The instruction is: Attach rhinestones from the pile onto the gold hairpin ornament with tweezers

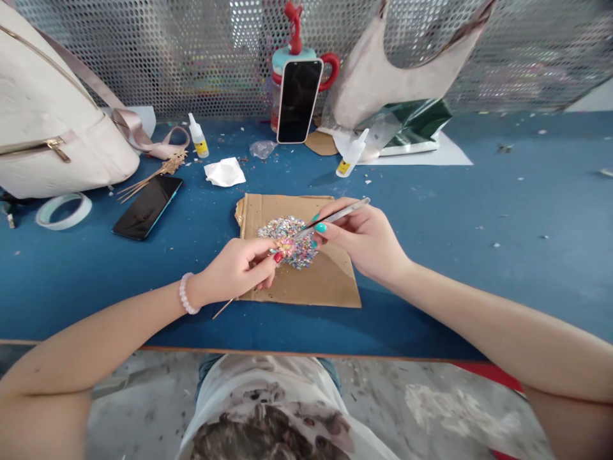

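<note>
A piece of brown cardboard (330,275) lies on the blue table, with a pile of glittery sequins (287,231) on it. My left hand (239,271) pinches a small pink and gold ornament on a thin stick (283,246) at the pile's near edge; the stick pokes out below my palm. My right hand (366,239) grips metal tweezers (335,215), whose tips point left and touch the ornament over the sequins.
Two glue bottles (198,136) (351,155), a crumpled tissue (225,172), a black phone (147,207), a tape roll (63,210) and gold sticks (153,174) lie behind. A white bag (52,121) sits far left. Another phone (299,100) leans on a bottle by the perforated wall.
</note>
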`<state>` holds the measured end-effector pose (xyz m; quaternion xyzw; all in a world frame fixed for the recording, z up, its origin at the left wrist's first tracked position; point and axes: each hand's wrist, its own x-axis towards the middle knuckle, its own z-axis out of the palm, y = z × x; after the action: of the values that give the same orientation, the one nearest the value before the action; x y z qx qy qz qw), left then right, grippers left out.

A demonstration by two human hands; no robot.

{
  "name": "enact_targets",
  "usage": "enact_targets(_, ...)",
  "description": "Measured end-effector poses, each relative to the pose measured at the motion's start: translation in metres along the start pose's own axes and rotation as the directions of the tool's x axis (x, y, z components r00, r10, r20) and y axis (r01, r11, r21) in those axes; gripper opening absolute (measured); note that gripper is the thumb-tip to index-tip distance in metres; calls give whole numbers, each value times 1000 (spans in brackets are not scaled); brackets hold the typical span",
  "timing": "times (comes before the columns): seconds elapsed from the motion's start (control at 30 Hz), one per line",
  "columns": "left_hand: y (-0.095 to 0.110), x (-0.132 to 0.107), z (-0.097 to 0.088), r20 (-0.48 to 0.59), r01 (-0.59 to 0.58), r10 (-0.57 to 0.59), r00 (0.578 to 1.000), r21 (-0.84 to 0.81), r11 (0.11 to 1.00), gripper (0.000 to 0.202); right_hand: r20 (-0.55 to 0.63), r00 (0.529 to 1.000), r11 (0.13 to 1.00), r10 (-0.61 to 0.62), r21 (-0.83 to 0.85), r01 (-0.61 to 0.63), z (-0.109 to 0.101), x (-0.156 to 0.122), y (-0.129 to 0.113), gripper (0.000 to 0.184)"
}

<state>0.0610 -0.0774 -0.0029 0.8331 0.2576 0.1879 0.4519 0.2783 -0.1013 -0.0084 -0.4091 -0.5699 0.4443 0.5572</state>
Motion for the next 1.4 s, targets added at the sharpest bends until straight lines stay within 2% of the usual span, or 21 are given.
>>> enact_targets(0.7,0,0,0,0,-3,3,1000,1,1000,22,2,1000,1000,-20,-9,20,0,-1,1,25)
enact_targets(1.03,1,0,0,0,-2,2,1000,15,1000,22,7,998,992,-70,-109,70,-1,-2,0,25)
enact_targets(1.4,0,0,0,-1,-8,8,1000,7,1000,24,7,995,992,-97,-82,98,1,-2,-1,23)
